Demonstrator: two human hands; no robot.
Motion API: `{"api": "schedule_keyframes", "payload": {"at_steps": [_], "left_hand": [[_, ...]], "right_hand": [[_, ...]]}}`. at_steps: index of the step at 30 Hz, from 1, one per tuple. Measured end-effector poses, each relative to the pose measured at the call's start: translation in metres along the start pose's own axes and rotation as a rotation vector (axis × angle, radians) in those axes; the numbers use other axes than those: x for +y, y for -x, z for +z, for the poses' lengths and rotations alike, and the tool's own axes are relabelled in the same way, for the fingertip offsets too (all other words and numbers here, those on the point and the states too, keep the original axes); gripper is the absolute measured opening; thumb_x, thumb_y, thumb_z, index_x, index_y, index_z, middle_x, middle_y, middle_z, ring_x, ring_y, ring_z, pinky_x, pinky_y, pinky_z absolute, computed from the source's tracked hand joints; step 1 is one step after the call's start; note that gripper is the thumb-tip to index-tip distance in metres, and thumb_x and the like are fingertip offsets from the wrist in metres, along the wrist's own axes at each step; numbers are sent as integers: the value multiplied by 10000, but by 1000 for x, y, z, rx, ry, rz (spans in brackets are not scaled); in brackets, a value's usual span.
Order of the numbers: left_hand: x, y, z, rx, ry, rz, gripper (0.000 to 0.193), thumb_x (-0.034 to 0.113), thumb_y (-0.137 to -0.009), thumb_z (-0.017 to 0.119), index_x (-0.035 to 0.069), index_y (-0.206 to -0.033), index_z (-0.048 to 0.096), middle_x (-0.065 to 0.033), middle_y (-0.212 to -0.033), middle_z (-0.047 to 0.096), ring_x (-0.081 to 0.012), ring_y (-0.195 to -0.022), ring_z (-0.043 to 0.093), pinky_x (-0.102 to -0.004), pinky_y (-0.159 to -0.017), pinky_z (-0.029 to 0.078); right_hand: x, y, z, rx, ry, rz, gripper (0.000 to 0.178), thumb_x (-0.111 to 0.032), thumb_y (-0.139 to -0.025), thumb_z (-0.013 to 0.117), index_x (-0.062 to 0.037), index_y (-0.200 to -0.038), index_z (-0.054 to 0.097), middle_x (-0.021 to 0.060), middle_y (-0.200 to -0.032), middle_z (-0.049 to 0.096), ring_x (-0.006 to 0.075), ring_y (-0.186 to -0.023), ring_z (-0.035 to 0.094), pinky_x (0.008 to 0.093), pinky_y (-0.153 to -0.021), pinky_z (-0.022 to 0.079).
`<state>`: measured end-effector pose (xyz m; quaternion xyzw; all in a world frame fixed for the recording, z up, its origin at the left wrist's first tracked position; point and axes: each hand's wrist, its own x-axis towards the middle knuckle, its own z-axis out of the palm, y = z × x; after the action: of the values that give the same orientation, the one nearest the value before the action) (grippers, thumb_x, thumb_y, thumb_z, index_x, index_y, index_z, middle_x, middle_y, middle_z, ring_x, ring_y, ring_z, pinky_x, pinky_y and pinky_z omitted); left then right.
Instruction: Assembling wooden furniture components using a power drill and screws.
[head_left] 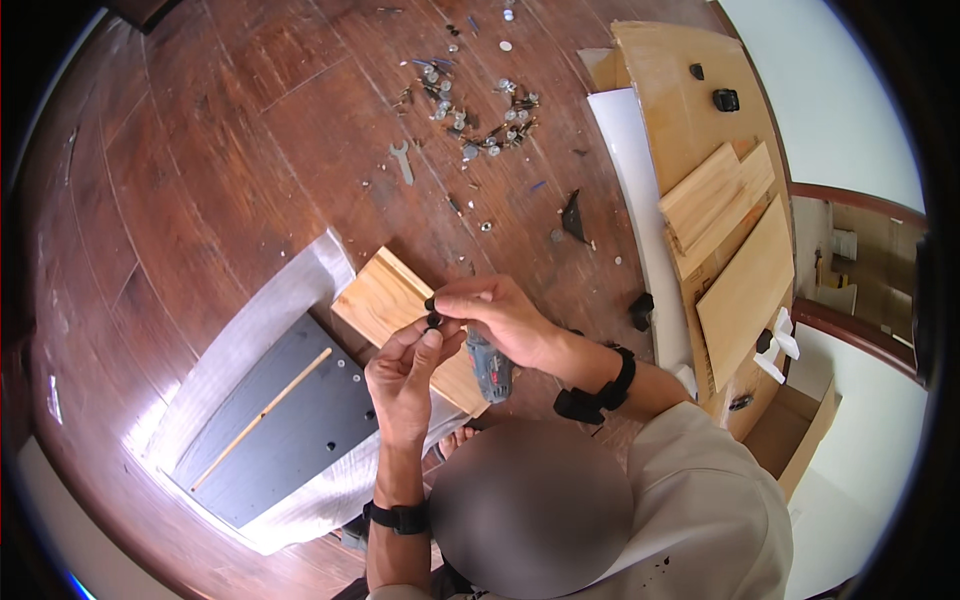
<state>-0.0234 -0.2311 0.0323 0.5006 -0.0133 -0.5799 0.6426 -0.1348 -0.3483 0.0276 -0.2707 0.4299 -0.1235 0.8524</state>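
A small black piece (433, 321) is pinched between the thumb and fingers of the nearly closed left hand (403, 383), and another black bit (430, 304) is gripped at the right hand's (502, 318) bunched fingertips. Both are held above a wooden board (385, 295), beside a grey drill (489, 368).

No readable text; marking on grey drill (492, 372) illegible.
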Motion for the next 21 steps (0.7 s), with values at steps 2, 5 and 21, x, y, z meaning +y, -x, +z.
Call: {"api": "schedule_keyframes", "payload": {"at_steps": [2,5,21], "left_hand": [[2,5,0,1,-17,12,252,81,-943,579,-90,-1128,586,-173,-973,689,-252,-906,684,-357,-837,558],[-1,13,-8,71,-39,-4,223,96,-941,587,-80,-1077,607,-175,-935,695,-227,-828,690,-340,-798,564],[13,39,-9,255,-233,218,207,-24,-830,690,-89,-1025,665,-123,-908,705,-136,-818,665,-230,-761,518]], "right_hand": [[-1,2,-3,-29,108,-57,203,-115,-885,661,32,-1025,667,74,-875,669,141,-814,652,264,-719,518],[-10,-14,-15,38,420,-171,237,-173,-893,662,12,-1040,676,58,-883,686,124,-816,655,252,-712,515],[-50,-31,11,-136,1008,-614,224,-212,-850,687,-59,-1013,693,115,-914,686,263,-828,663,335,-724,519]]}}
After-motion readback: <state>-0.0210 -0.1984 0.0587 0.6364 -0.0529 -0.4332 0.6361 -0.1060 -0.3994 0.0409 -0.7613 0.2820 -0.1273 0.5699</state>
